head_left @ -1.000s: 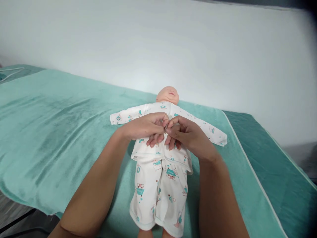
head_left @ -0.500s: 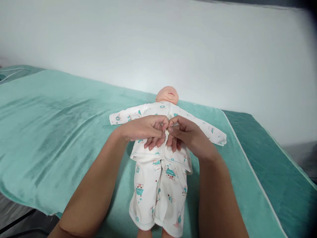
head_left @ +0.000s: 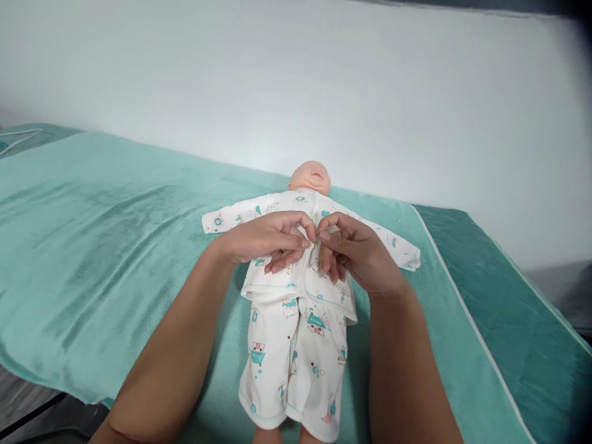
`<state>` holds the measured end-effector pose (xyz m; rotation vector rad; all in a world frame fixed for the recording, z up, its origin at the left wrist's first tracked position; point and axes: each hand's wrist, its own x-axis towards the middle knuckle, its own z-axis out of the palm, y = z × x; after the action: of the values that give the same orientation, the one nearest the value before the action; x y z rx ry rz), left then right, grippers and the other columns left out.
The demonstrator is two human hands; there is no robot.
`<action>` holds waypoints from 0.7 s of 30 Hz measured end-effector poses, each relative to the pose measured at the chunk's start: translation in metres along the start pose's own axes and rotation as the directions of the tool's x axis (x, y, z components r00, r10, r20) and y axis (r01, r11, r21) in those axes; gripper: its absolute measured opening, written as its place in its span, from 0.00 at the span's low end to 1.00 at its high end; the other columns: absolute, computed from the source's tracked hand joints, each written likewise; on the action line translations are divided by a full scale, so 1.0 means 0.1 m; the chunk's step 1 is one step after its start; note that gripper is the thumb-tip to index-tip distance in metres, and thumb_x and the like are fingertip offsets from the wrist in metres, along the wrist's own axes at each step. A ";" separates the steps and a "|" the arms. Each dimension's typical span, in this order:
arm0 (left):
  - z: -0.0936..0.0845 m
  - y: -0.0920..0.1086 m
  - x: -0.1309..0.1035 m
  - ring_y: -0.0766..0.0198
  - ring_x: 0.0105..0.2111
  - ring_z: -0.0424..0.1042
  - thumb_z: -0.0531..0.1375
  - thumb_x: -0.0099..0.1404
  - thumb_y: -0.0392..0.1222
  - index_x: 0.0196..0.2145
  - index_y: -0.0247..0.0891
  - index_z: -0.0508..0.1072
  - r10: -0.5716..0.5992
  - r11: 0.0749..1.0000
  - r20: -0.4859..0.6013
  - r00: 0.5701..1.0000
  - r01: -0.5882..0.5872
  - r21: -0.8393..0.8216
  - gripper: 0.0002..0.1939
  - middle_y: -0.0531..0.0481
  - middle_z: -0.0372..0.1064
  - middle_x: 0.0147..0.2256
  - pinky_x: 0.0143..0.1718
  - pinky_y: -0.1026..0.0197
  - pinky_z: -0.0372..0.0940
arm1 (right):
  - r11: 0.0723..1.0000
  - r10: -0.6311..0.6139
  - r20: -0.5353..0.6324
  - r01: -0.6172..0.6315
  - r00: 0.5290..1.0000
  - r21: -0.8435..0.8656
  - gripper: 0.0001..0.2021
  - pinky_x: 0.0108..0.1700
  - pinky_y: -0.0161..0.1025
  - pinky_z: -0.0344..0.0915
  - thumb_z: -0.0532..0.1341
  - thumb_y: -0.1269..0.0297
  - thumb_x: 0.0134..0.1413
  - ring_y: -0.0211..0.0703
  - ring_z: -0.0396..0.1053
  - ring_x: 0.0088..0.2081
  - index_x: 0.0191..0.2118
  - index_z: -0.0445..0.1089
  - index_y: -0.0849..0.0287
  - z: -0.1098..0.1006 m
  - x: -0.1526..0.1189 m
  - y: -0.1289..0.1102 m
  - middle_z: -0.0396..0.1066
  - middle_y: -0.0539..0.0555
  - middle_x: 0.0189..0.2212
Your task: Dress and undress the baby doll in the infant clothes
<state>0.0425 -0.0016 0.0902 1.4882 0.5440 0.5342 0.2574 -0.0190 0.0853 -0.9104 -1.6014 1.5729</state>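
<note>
A baby doll [head_left: 311,176] lies on its back, dressed in a white printed shirt [head_left: 277,283] and matching white pants [head_left: 271,370]. Over the middle of the shirt's front, my left hand [head_left: 277,237] pinches the front opening beside a small pale button, thumb and index finger together. Just to its right is my right hand [head_left: 358,246], its thumb and index finger curled together close to the same opening. Whatever its fingertips hold is too small to make out. The other fingers of both hands hang loosely over the shirt. My hands partly cover the doll's chest.
A light green plush cloth [head_left: 129,246] lies under the doll, with a darker green cover [head_left: 499,290] showing at the right. A white wall [head_left: 277,80] rises behind. White hanger-like bars lie at the far left edge. Grey floor shows at the lower left.
The fingertips of my right hand have drawn slightly apart from my left hand and its fingers have lifted. The left stays pinched at the shirt's front. The view has shifted slightly.
</note>
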 end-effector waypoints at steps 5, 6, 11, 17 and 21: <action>-0.01 -0.01 0.01 0.72 0.14 0.63 0.57 0.70 0.40 0.41 0.39 0.67 0.006 1.000 -0.008 1.000 -0.006 0.002 0.04 0.58 0.65 0.19 0.15 0.70 0.58 | 0.998 -0.033 -0.017 0.034 0.999 0.057 0.07 0.14 0.27 0.54 0.61 0.59 0.63 0.34 0.64 0.13 0.38 0.65 0.56 -0.02 -0.01 0.00 0.73 0.47 0.18; -0.01 -0.01 0.01 0.72 0.14 0.63 0.57 0.70 0.40 0.41 0.39 0.67 0.008 1.000 -0.011 1.000 -0.008 -0.002 0.04 0.58 0.65 0.19 0.15 0.70 0.58 | 0.997 -0.038 -0.018 0.039 0.999 0.066 0.07 0.14 0.27 0.54 0.61 0.59 0.63 0.34 0.64 0.13 0.38 0.65 0.56 -0.02 -0.01 0.00 0.73 0.47 0.18; -0.02 -0.03 0.01 0.72 0.14 0.62 0.57 0.70 0.43 0.41 0.39 0.68 0.019 1.000 -0.020 1.000 -0.019 -0.018 0.06 0.58 0.65 0.19 0.15 0.69 0.58 | 0.996 -0.042 -0.032 0.045 0.999 0.076 0.07 0.14 0.28 0.54 0.62 0.59 0.62 0.33 0.63 0.13 0.38 0.66 0.56 -0.03 -0.01 0.01 0.72 0.46 0.18; -0.02 -0.04 0.00 0.70 0.16 0.67 0.59 0.69 0.45 0.41 0.39 0.68 0.014 0.999 -0.015 1.000 -0.015 -0.039 0.08 0.55 0.68 0.22 0.17 0.69 0.61 | 0.997 -0.043 -0.036 0.045 0.998 0.060 0.07 0.16 0.29 0.57 0.62 0.59 0.62 0.33 0.63 0.14 0.37 0.67 0.56 -0.02 -0.01 0.02 0.72 0.46 0.18; -0.06 -0.06 0.00 0.69 0.16 0.68 0.61 0.67 0.46 0.39 0.38 0.69 0.066 0.992 -0.076 0.995 -0.073 -0.098 0.09 0.56 0.68 0.22 0.16 0.68 0.61 | 0.995 -0.102 -0.032 0.102 0.994 -0.021 0.07 0.21 0.32 0.62 0.62 0.59 0.63 0.34 0.66 0.17 0.36 0.70 0.56 0.05 -0.07 -0.11 0.72 0.46 0.19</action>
<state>0.0391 0.0029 0.0843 1.3998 0.5160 0.6635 0.2568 -0.0272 0.0958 -0.8468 -1.6165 1.4673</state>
